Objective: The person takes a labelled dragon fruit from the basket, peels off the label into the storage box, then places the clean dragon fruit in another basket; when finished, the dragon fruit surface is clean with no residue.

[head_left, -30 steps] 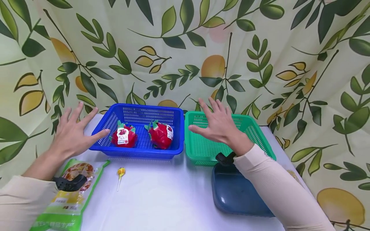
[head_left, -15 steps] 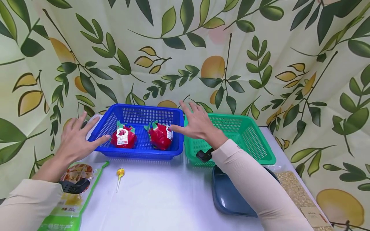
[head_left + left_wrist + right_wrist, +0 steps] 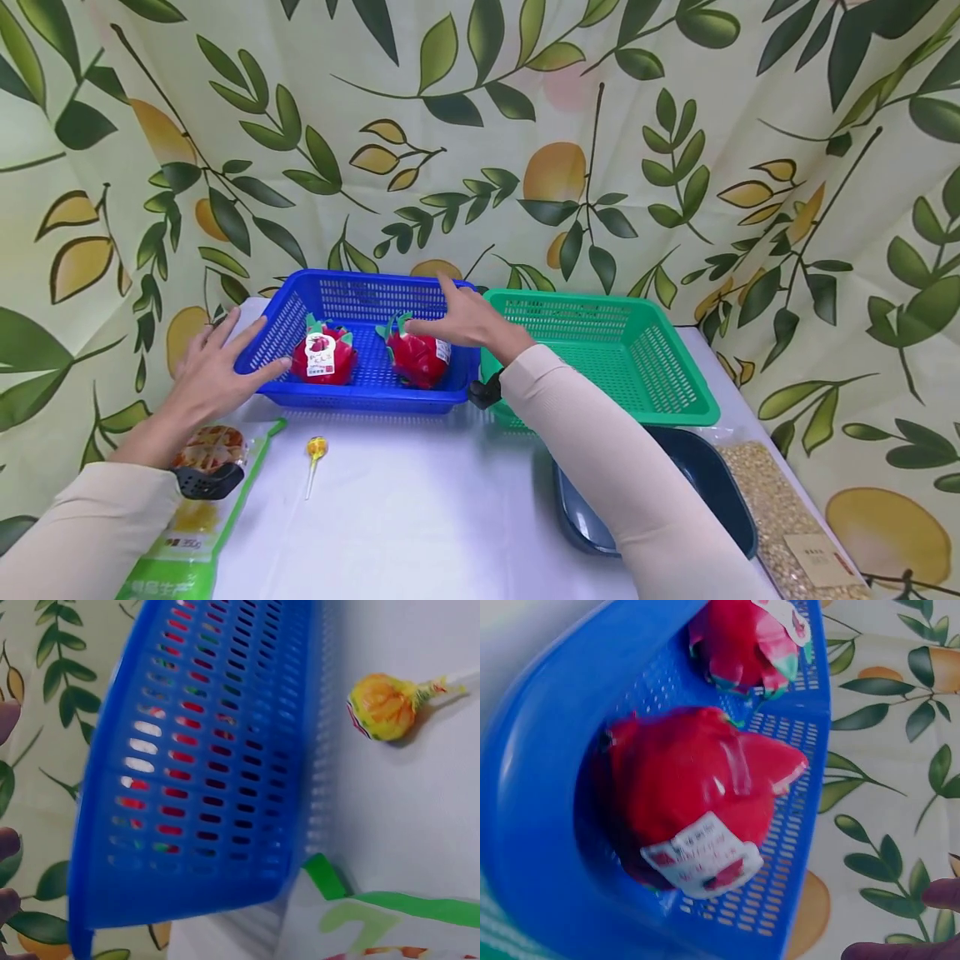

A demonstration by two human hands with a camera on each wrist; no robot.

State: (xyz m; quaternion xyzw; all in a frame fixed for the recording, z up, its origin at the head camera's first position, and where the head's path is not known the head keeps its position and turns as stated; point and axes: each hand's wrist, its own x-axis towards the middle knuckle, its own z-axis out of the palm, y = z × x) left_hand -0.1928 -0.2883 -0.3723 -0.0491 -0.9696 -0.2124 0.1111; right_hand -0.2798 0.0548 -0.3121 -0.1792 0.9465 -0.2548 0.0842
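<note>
Two red dragon fruits with white labels lie in a blue basket (image 3: 367,400): the left dragon fruit (image 3: 330,360) and the right dragon fruit (image 3: 417,358). My left hand (image 3: 213,371) is beside the basket's left rim, fingers spread, holding nothing. Over the basket's right end hovers my right hand (image 3: 467,318), its fingers extended and its thumb overlapping the right dragon fruit in the head view. From the right wrist, that labelled fruit (image 3: 690,795) fills the middle, with fingertips (image 3: 885,951) low at the right edge. The left wrist view shows the basket's slotted side (image 3: 195,772).
A green basket (image 3: 675,367) adjoins the blue one on the right. In front of it are a dark blue basin (image 3: 712,475) and a bag of grains (image 3: 780,500). A lollipop (image 3: 317,450) lies on the white table, right of a green food packet (image 3: 180,550).
My right hand has moved left from above the green basket to the right dragon fruit. My left hand has come slightly lower and to the right, still spread.
</note>
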